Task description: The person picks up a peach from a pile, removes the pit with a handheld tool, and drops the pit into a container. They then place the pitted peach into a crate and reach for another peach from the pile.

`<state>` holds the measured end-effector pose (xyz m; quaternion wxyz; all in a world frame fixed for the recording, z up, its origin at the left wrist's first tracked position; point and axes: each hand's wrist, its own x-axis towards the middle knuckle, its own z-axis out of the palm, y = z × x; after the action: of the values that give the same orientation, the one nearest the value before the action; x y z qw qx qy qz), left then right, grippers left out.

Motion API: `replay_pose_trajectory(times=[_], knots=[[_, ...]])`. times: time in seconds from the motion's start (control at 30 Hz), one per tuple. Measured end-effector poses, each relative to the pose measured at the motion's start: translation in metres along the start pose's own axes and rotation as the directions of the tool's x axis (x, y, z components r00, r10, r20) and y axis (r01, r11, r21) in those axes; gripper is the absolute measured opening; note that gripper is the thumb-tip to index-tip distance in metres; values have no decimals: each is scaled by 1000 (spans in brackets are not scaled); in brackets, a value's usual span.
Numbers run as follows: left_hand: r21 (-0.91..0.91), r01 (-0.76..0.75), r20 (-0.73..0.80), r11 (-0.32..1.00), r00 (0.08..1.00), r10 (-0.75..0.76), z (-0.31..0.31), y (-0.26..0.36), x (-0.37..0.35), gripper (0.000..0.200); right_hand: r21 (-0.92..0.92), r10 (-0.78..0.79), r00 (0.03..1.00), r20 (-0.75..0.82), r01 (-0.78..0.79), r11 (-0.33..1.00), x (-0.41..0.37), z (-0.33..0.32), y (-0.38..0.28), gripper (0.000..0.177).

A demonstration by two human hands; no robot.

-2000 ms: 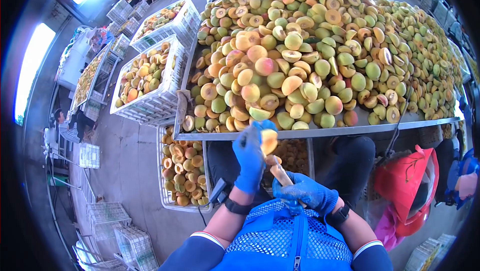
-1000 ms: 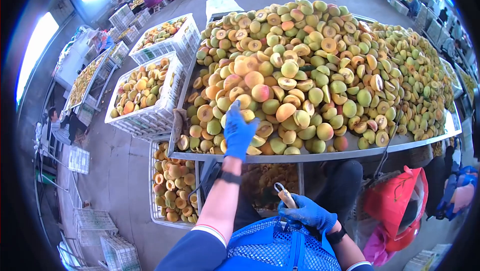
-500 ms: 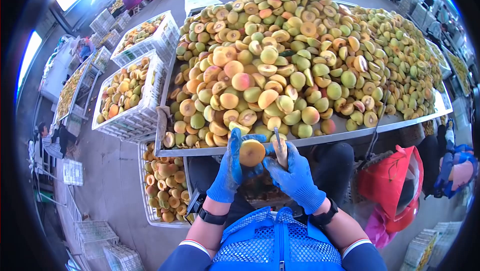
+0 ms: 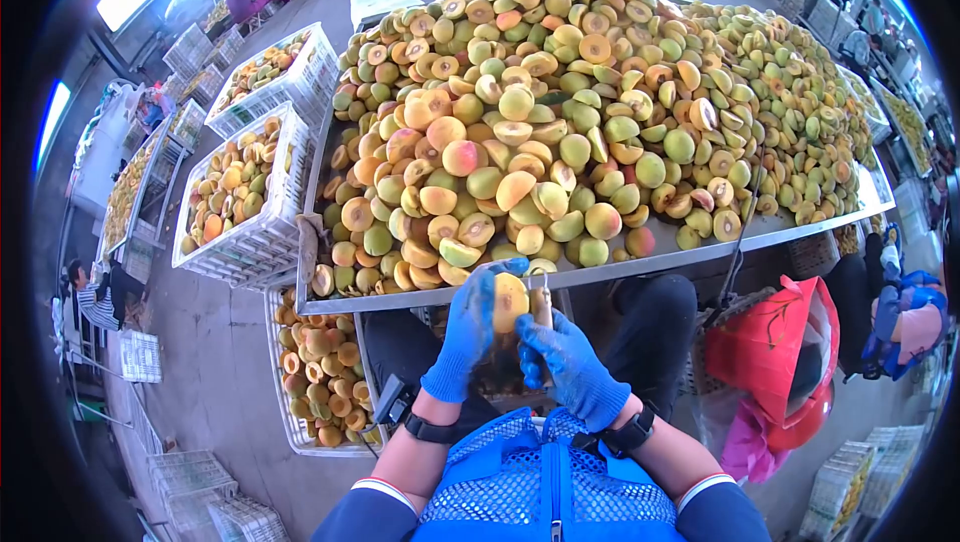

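In a blue glove, my left hand [image 4: 468, 327] holds a halved yellow fruit [image 4: 510, 304] in front of the metal table's near edge. My right hand [image 4: 570, 354], also gloved in blue, is closed around the light handle of a small tool [image 4: 541, 308], whose metal end points up beside the fruit. Whether the tool touches the fruit is hard to tell. Beyond both hands, a large heap of halved and whole fruit [image 4: 515, 142] covers most of the metal table [image 4: 420, 299].
White crates of fruit [image 4: 275, 212] stand left of the table, with another crate [image 4: 290, 422] on the floor below its left corner. A red bag [image 4: 745, 342] hangs at the right. Another person [image 4: 910, 317] sits at the far right.
The fruit half has turned from facing me to nearly edge-on, and my two hands are closer together. The green-yellow piece by my left fingers now lies at the heap's edge. The view has shifted slightly.
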<state>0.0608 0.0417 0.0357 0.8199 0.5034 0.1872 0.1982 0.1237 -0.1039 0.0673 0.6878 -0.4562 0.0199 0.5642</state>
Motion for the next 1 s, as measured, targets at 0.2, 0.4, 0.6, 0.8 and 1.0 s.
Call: replay_pose_trajectory(times=[0.2, 0.4, 0.6, 0.8, 1.0], knots=[[-164, 100, -154, 981, 980, -126, 7, 9, -8, 69, -398, -229, 971, -63, 186, 898, -5, -5, -3, 23], [-327, 89, -191, 941, 969, -158, -13, -9, 0, 65, -929, -510, 807, 297, 367, 40, -13, 2, -16, 21], [-187, 97, -223, 978, 965, -139, -3, 8, -6, 69, -939, -451, 824, 344, 293, -181, -4, 0, -6, 27], [-164, 128, -182, 978, 971, -157, -1, 19, -10, 79, -888, -444, 787, 428, 274, -370, -10, -2, -14, 17], [-222, 189, -129, 957, 967, -221, -8, 10, -8, 78, -895, -347, 879, 326, 169, -413, -14, -2, -16, 24]])
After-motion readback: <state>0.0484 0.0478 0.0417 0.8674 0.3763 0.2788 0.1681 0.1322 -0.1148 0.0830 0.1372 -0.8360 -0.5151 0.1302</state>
